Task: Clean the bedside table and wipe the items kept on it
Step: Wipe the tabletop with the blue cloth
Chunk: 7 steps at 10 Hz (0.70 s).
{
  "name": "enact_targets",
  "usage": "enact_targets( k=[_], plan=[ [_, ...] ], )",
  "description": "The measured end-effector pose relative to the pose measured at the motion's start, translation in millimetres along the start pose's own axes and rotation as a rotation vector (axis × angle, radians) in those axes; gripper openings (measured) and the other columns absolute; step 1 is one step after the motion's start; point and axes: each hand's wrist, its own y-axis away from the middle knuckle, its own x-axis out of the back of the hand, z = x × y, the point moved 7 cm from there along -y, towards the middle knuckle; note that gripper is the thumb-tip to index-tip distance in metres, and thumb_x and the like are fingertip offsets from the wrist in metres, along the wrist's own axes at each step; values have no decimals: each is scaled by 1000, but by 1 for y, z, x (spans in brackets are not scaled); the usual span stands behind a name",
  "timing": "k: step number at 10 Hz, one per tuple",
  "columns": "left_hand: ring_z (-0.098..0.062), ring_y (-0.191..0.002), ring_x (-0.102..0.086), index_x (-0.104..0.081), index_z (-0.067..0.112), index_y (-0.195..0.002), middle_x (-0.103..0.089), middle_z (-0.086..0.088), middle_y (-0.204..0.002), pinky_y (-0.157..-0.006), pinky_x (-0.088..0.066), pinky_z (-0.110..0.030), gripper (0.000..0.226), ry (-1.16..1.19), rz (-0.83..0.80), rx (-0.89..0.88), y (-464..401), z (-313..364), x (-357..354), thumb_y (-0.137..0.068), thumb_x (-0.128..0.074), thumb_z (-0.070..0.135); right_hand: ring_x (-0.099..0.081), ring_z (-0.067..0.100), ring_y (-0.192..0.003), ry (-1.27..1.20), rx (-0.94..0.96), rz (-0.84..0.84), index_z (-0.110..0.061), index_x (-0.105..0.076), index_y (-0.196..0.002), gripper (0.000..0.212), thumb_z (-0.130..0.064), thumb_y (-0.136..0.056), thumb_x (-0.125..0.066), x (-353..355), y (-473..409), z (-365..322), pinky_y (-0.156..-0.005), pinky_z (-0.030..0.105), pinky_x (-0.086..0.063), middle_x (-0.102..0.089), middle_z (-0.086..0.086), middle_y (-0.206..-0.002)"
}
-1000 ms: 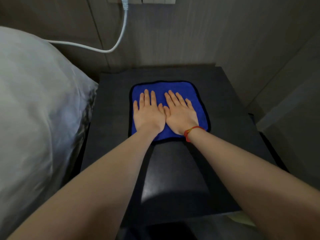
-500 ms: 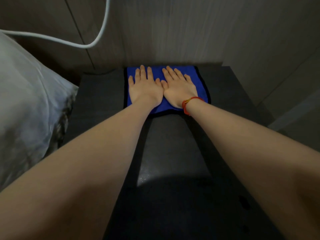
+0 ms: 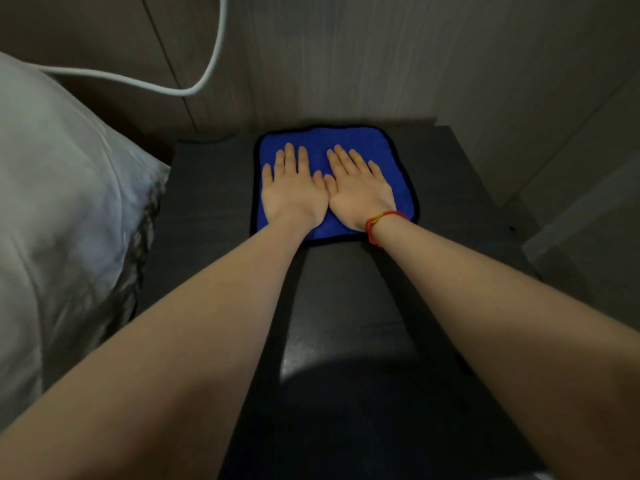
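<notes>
1. Two bare forearms reach forward from the bottom corners of the view over the dark, matte, rectangular bedside surface (image 3: 346, 306), which fills the middle of the view and runs back to a grey wood-grain wall panel (image 3: 329, 64).
2. Beside the surface on the left lies a large white crumpled pillow (image 3: 62, 220), its edge just beside the surface's left side.
3. On the far half of the surface lies a square blue microfibre cloth with black stitched edging (image 3: 346, 140), spread flat, its far edge close to the wall panel and its near edge showing between and under the wrists.
4. Resting palm-down on the left part of the cloth is the left hand (image 3: 294, 195), its fingers (image 3: 289, 161) straight and lying close together, the thumb angled towards the other hand.
5. Resting palm-down on the right part of the cloth is the right hand (image 3: 360, 195), its fingers (image 3: 349, 161) straight and slightly fanned; the two thumbs meet at the middle of the cloth.
6. A white round cable (image 3: 207, 77) hangs in a loop in front of the wall panel at upper left, above the pillow and apart from the surface.
7. Around the right wrist sits a thin red cord bracelet (image 3: 381, 220), at the cloth's near right corner.
</notes>
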Motion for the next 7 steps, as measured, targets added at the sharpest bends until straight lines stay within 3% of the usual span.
enact_targets(
  k=[7],
  plan=[
    [-17, -147, 3, 1, 16, -150, 4, -3, -159, -118, 2, -36, 57, 45, 9, -24, 199, 9, -11, -99, -14, 37, 2, 12, -145, 9, -14, -13, -21, -2, -148, 53, -36, -99, -14, -8, 204, -16, -117, 33, 2, 0, -6, -158]
  ],
)
